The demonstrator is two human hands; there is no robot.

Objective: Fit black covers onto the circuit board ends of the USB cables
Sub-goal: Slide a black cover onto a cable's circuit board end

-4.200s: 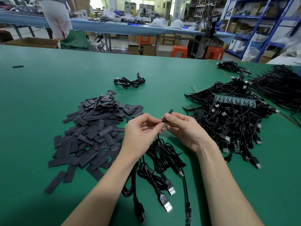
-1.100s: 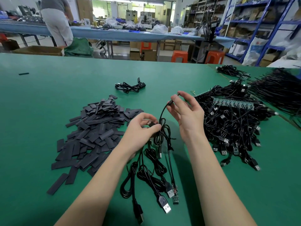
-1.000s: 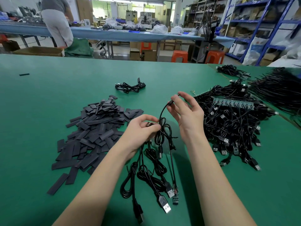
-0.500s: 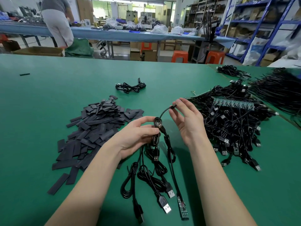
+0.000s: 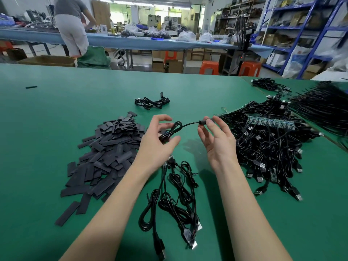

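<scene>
Cable [image 5: 188,125] spans left hand [image 5: 158,144] to right hand [image 5: 216,140].

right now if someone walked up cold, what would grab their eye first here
Probably the two hands mid-table: the left hand and right hand hold a black cable between them. Left of them sprawls a heap of black covers; to the right lies a big tangle of USB cables on the green table.

Beyond the green table [image 5: 56,113]: a standing person [image 5: 72,25], orange stools [image 5: 209,67], blue shelving [image 5: 301,34].
</scene>
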